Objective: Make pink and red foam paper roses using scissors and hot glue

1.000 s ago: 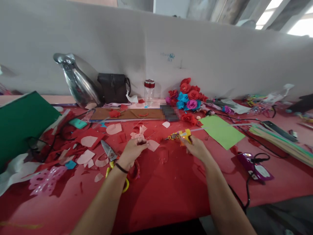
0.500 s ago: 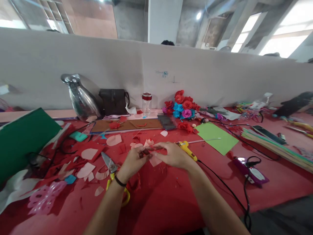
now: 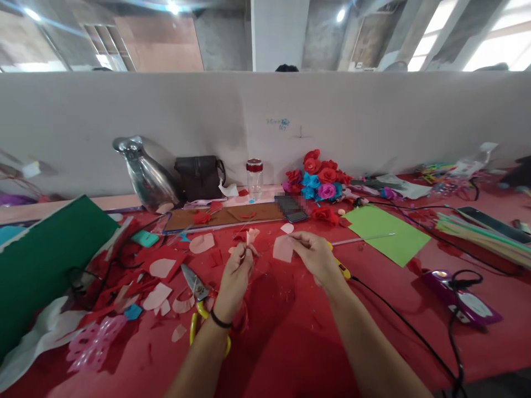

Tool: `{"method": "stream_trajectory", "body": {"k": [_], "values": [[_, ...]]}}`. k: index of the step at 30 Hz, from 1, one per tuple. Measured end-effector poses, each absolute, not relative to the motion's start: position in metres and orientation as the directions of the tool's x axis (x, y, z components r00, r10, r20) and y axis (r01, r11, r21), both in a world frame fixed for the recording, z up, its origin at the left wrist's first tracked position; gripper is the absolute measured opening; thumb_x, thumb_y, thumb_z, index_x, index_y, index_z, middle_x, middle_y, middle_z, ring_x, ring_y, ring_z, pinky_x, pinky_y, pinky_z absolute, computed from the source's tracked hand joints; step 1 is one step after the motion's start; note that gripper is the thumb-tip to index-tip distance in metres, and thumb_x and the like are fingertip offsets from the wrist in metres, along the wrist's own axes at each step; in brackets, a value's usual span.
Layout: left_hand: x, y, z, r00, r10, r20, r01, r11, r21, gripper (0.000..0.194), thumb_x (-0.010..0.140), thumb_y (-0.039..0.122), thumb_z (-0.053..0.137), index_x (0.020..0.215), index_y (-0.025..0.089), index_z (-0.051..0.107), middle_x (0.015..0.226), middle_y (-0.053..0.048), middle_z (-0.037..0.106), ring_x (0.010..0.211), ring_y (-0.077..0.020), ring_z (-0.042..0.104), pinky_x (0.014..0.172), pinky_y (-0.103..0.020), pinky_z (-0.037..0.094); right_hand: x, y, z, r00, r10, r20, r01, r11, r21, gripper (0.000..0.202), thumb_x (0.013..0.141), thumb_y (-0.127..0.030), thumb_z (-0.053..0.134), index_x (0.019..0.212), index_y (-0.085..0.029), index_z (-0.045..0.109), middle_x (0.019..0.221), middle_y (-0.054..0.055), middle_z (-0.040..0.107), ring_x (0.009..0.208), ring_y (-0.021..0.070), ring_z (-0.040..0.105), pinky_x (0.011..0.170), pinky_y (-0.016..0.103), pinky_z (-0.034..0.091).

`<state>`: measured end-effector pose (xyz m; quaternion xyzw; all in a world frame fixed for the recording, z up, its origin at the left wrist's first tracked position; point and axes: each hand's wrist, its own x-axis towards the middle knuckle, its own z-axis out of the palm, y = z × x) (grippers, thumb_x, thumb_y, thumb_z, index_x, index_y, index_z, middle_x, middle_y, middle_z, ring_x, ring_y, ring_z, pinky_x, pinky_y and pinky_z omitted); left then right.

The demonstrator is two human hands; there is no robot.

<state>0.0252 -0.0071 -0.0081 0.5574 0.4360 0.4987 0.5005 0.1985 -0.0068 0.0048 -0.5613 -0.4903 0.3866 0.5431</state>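
Observation:
My left hand (image 3: 238, 271) pinches a small pink paper flower (image 3: 251, 237) upright by its base. To the right, my right hand (image 3: 312, 253) holds a flat pink paper petal (image 3: 283, 249) by its edge, between thumb and fingers. A gap separates the flower and the petal. Yellow-handled scissors (image 3: 196, 284) lie beside my left wrist, partly covered by the forearm. Behind my right hand lies a yellow glue gun (image 3: 343, 269), mostly hidden, with its cord running to the lower right.
Paper scraps (image 3: 157, 297) litter the left side near a green board (image 3: 53, 265). Behind stand a metal jug (image 3: 147, 174), a dark bag (image 3: 198, 178), a jar (image 3: 255, 179) and a flower bunch (image 3: 321, 177). Green paper (image 3: 388, 235) and a purple device (image 3: 460, 298) lie right.
My hands have moved apart. The pink flower now stands upright in my left hand, and the petal is lifted at the right in my right hand. The view has shifted slightly.

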Motion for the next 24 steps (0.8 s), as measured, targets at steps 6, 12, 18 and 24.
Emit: {"method": "stream_trajectory", "body": {"k": [6,12,18,24], "values": [[0.033,-0.014,-0.004,0.178,0.984,0.007,-0.222,0.033,0.974,0.027,0.073,0.044,0.062,0.076,0.017,0.063,0.072,0.0,0.052,0.065,-0.0117,0.041,0.062,-0.024,0.035,0.194,-0.007,0.011,0.316,0.949,-0.002,-0.222,0.072,-0.972,0.025,0.056,-0.032,0.072,0.076,-0.017,0.068,0.068,0.001,0.07,0.062,0.015,0.061,0.06,0.027,0.047],[0.039,-0.022,0.0,0.288,0.955,-0.07,-0.39,0.183,0.902,0.027,0.067,0.041,0.071,0.067,0.015,0.063,0.067,0.0,0.052,0.065,-0.0108,0.044,0.065,-0.024,0.037,0.187,-0.011,0.019,0.318,0.945,-0.072,-0.378,0.056,-0.924,0.028,0.051,-0.034,0.078,0.071,-0.017,0.069,0.062,0.0,0.069,0.057,0.013,0.059,0.058,0.026,0.046],[0.042,-0.02,-0.007,0.261,0.964,-0.049,-0.432,0.162,0.887,0.026,0.067,0.04,0.071,0.062,0.015,0.062,0.065,0.0,0.051,0.065,-0.0109,0.043,0.066,-0.023,0.037,0.174,-0.018,0.018,0.291,0.955,-0.058,-0.446,0.082,-0.891,0.022,0.058,-0.034,0.076,0.069,-0.017,0.067,0.059,-0.001,0.067,0.054,0.01,0.057,0.056,0.023,0.045],[0.047,-0.019,-0.009,0.161,0.987,-0.011,-0.386,0.073,0.92,0.026,0.066,0.04,0.07,0.063,0.016,0.061,0.068,-0.001,0.052,0.069,-0.0127,0.045,0.07,-0.025,0.039,0.167,-0.021,0.021,0.307,0.948,-0.086,-0.462,0.07,-0.884,0.024,0.058,-0.035,0.076,0.068,-0.016,0.065,0.057,-0.002,0.065,0.053,0.0105,0.058,0.058,0.025,0.049]]}}
